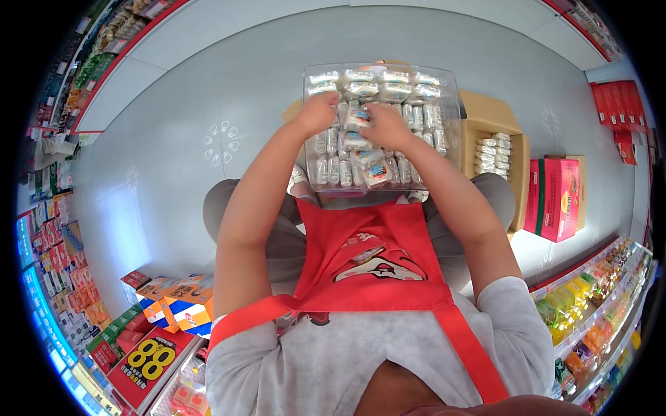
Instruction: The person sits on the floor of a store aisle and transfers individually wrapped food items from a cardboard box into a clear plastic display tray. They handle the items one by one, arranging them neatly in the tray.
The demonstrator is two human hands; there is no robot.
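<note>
A clear plastic bin (452,112) in front of me holds rows of small packets in clear and white wrappers. At the back, packets (362,89) lie flat; further forward, many stand on edge. My right hand (389,126) reaches into the middle, thumb and fingers at the side of a printed wrapped packet (357,118). Below that one, more printed packets lie on top of the rows, among them a front packet (377,173). My left hand (317,112) is over the bin's left side, fingers bent near the back-row packets; its fingertips are partly hidden.
An open cardboard box (520,182) with more wrapped packets (493,155) stands right of the bin. Beyond it is a pink carton (554,197). Stocked shelves (583,307) rise at right; orange-and-blue boxes (179,304) and a red price sign (151,364) are at lower left.
</note>
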